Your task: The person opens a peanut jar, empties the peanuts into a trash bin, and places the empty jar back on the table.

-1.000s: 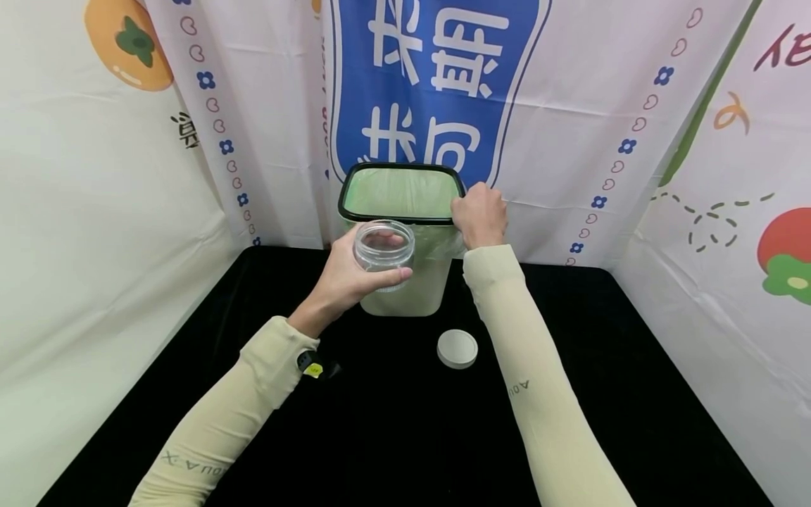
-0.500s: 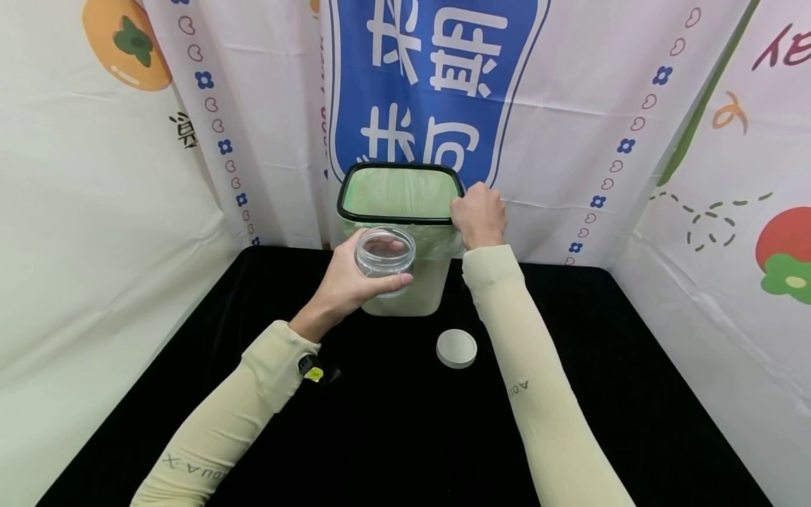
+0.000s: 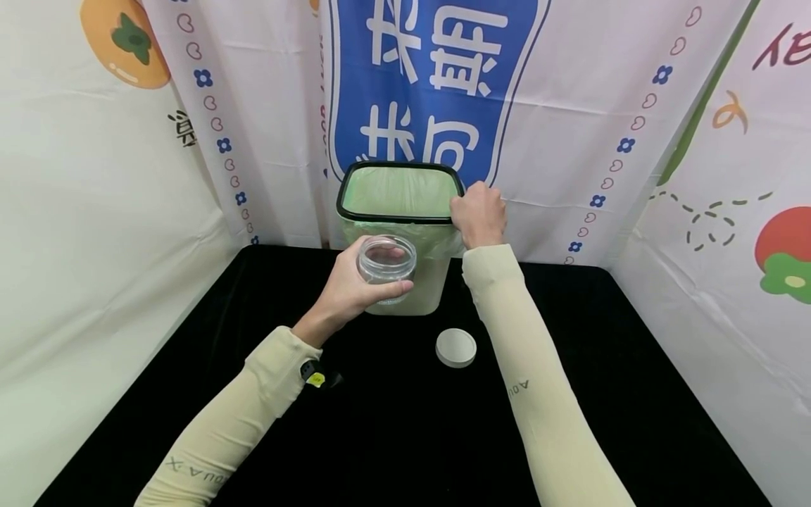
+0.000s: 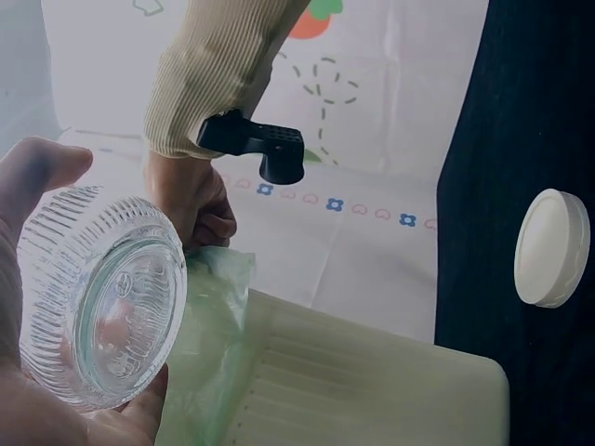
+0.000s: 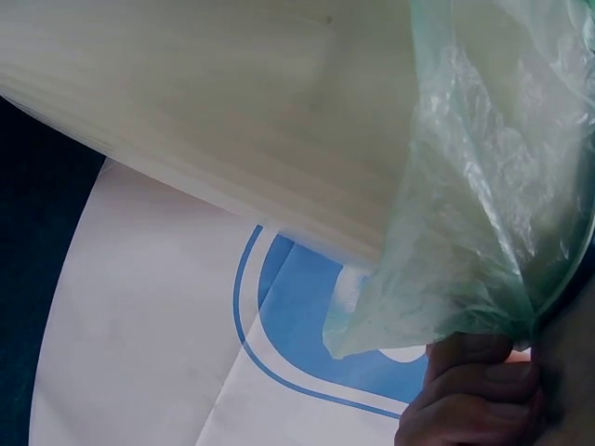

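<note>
A clear, uncapped jar (image 3: 387, 262) is gripped in my left hand (image 3: 345, 285), in front of the bin and lower than its black rim (image 3: 395, 219). The left wrist view shows the ribbed side and round base of the jar (image 4: 125, 302). My right hand (image 3: 483, 217) grips the bin's right rim with curled fingers. In the right wrist view, those curled fingers (image 5: 474, 395) lie against the edge of a thin green bin liner (image 5: 483, 186). The liner is folded outward over the rim of the pale bin (image 3: 427, 289).
A round white lid (image 3: 455, 348) lies on the black tablecloth (image 3: 393, 429), nearer than the bin. Printed fabric (image 3: 570, 113) hangs close behind the bin and along both sides. A black camera (image 4: 251, 144) is strapped to the right wrist.
My left hand has moved slightly down and toward me with the jar, away from the bin's rim. The right hand, bin and lid stay where they were.
</note>
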